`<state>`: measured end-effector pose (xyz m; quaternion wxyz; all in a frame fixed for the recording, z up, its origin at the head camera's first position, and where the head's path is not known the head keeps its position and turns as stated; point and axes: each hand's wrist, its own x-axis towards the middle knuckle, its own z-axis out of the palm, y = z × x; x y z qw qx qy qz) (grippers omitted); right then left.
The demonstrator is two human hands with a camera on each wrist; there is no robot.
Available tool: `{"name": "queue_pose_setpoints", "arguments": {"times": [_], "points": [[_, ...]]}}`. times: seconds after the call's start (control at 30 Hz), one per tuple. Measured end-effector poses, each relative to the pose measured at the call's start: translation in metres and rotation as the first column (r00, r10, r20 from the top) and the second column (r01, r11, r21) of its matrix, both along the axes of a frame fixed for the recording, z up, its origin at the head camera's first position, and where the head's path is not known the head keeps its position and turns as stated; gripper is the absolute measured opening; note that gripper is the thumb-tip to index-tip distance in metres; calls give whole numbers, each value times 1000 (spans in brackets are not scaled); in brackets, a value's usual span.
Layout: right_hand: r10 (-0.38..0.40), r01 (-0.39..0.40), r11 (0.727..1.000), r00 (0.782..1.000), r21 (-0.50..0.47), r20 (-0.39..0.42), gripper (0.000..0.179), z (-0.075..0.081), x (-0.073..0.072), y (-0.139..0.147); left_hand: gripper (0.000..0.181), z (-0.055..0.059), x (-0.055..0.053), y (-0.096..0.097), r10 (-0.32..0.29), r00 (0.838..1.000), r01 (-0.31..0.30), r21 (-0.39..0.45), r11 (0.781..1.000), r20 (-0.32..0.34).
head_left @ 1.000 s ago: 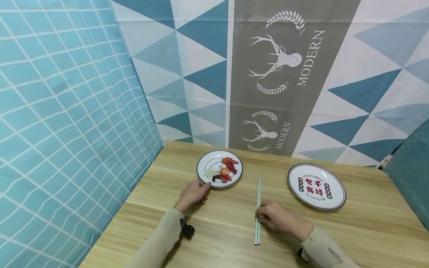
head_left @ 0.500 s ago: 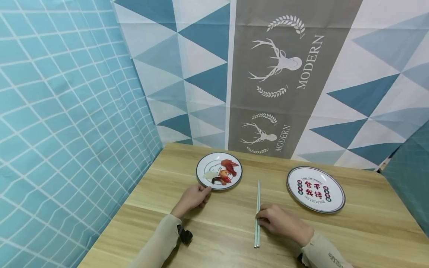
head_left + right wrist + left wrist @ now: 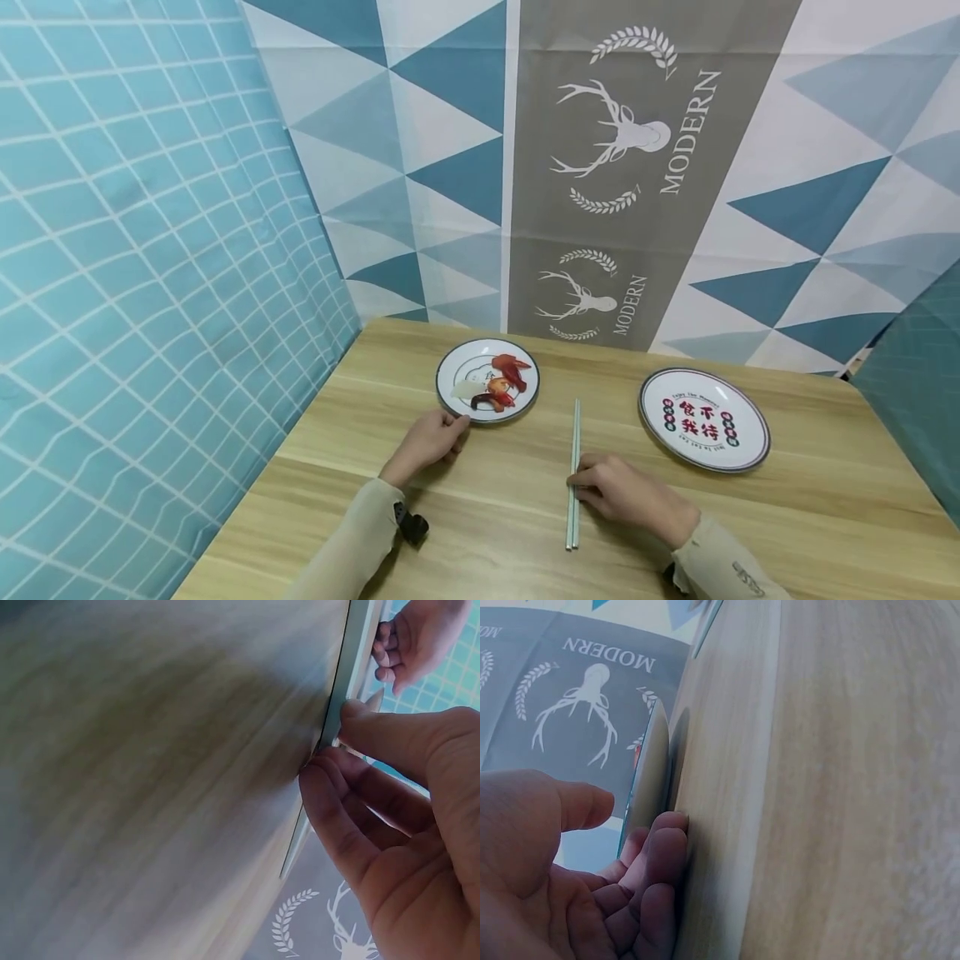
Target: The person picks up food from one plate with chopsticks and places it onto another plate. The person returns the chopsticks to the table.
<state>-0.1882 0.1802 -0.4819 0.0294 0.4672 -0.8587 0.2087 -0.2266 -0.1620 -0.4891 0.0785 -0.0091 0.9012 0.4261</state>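
In the head view, a small white plate [image 3: 454, 367] with a dark rim stands at the back left, bearing red and orange food pieces [image 3: 512, 371] and a pale one [image 3: 468, 389]. My left hand [image 3: 427, 442] is at its near rim, thumb over the edge and fingers curled low beneath it. The left wrist view shows this plate [image 3: 656, 772] edge-on, right by the fingers. A pair of pale green chopsticks [image 3: 572, 521] lies lengthwise on the table, side by side. My right hand [image 3: 626, 496] pinches them near the middle, thumb and fingertips on either side of the chopsticks [image 3: 341, 682].
A larger white plate [image 3: 738, 408] with red characters stands on the wooden table [image 3: 487, 533] at the back right. A patterned cloth [image 3: 585, 167] hangs behind the table's far edge, and a blue checked cloth [image 3: 150, 292] along its left side.
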Motion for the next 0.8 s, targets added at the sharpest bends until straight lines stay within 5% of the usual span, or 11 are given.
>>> {"name": "queue_pose_setpoints", "arguments": {"times": [0.33,0.47,0.63,0.8], "points": [[-30,30,1000,999,-3,-10,16,2,-1,0,42,3,-1,2,-3,1000,3,3,1000,3],[-21,20,1000,1000,-23,-20,17,0,-2,-3,38,7,9,5,8,1000,-8,7,1000,-19],[-43,45,998,998,-48,37,31,-4,3,-4,25,12,34,18,-28,983,25,-22,999,-181],[-194,195,981,980,-19,42,41,-5,11,-2,30,17,49,30,-82,943,43,-125,991,-323]]}}
